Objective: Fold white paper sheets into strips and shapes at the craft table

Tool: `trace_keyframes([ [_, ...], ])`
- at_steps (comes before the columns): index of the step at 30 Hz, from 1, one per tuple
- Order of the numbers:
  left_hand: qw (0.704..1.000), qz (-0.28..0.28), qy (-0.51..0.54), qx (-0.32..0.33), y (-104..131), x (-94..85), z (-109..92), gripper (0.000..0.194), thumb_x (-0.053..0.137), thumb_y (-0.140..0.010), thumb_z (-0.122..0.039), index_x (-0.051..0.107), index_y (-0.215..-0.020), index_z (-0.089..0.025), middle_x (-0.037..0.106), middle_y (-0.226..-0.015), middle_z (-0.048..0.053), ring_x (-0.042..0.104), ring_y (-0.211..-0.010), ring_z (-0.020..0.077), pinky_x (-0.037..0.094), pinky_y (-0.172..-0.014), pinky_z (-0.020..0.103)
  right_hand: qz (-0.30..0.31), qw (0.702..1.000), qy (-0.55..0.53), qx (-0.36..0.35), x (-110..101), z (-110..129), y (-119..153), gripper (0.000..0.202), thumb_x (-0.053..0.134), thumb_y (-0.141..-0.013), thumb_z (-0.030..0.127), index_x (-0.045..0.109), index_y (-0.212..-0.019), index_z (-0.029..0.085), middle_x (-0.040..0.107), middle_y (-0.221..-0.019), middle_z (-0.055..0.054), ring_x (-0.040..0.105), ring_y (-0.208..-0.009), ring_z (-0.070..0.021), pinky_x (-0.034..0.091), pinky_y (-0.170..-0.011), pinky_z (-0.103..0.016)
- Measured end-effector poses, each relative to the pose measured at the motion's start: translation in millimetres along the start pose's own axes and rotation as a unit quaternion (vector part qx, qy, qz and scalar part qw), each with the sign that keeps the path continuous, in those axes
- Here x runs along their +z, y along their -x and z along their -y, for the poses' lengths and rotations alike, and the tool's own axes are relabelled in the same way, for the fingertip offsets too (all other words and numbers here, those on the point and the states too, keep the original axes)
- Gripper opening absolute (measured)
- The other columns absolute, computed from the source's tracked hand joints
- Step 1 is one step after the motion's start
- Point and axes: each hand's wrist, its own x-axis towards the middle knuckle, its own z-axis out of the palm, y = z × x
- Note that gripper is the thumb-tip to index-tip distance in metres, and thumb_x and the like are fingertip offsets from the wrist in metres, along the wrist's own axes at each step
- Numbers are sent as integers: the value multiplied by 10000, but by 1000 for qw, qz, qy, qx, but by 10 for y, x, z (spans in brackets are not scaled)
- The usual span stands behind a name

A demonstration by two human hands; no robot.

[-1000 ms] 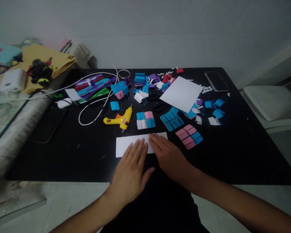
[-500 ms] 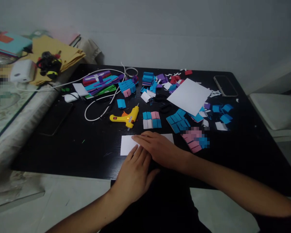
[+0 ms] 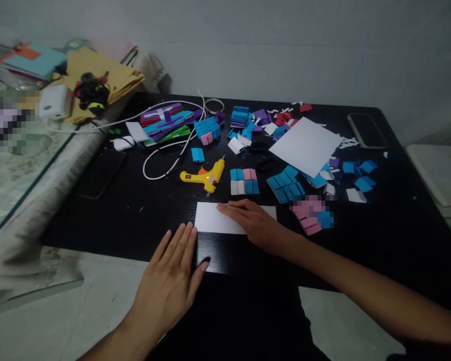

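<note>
A white strip of paper (image 3: pixel 210 220), probably folded, lies flat on the black table near its front edge. My right hand (image 3: pixel 253 220) rests on top of it with the fingers stretched out to the left. My left hand (image 3: pixel 173 265) lies open at the strip's lower left corner, fingers extended and thumb apart. Just beyond the paper stands a yellow glue gun (image 3: pixel 206 176) with an orange light on it. Close by is a square of pink, white and blue folded pieces (image 3: pixel 244 181).
Blue folded pieces (image 3: pixel 285 185) and pink ones (image 3: pixel 308 213) lie to the right. A larger white sheet (image 3: pixel 304 145) covers scraps behind them. Phones (image 3: pixel 366 130) lie at both sides. A white cable (image 3: pixel 146 168) loops past stacked coloured strips (image 3: pixel 169 123).
My left hand has slid left off the paper to its lower left corner. My right hand stays on the strip. The whole view has shifted slightly.
</note>
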Motion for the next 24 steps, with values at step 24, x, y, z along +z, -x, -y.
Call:
trace_keyframes([
  [24, 994, 3, 106, -8, -618, 148, -208, 305, 513, -1046, -361, 631, -1201, -127, 512, -1553, 255, 529, -1416, 410, 555, -1011, 562, -63, 989, 132, -6, -149, 211, 423, 423, 428, -982, -10, 663, -1332, 23, 684, -1377, -216, 636, -1329, -283, 591, -1075, -461],
])
